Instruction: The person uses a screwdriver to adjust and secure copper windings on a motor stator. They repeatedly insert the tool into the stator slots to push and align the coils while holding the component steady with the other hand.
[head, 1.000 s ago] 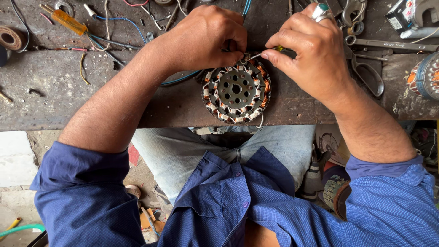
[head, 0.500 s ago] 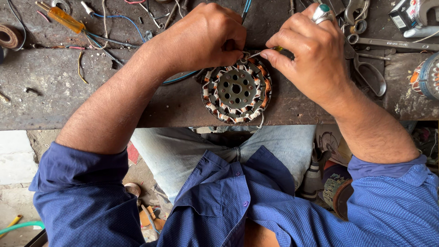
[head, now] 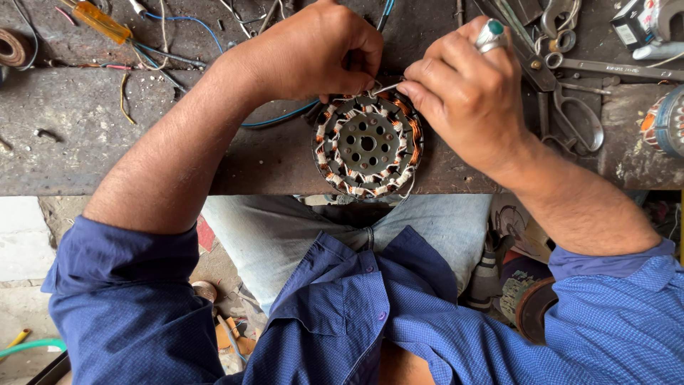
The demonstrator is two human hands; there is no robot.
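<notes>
At the far left edge of the worn grey workbench [head: 92,135], well left of the round metal stator with copper windings wrapped in white insulation [head: 368,145], sits a brown roll of tape [head: 14,47]. Nearer the stator but still well to its upper left lies a screwdriver with a clear orange handle [head: 102,21], and a thin blue wire [head: 187,21] trails across the bench from there, with another blue stretch showing just left of the stator under the left forearm.

The left hand [head: 313,53] is curled closed at the stator's upper left rim, its fingers pressed together on something at the winding top; the hand itself hides what the fingertips grip, so I cannot tell exactly what they pinch. The stator rests flat on the bench close to its front edge, directly between the two hands, with a perforated grey centre plate facing up.

Just above the stator's top rim a thin pale wire lead [head: 385,88] runs between the hands. The right hand [head: 470,93], which wears a silver ring with a green stone [head: 491,34], pinches the right end of that lead between thumb and forefinger, and its knuckles cover the stator's upper right edge.

Right of the stator lie steel scissors [head: 581,121], partly hidden behind the right wrist, and a long flat metal bar [head: 620,68]. At the far right edge, another wound coil in orange and blue [head: 666,121] is cut off by the frame.
</notes>
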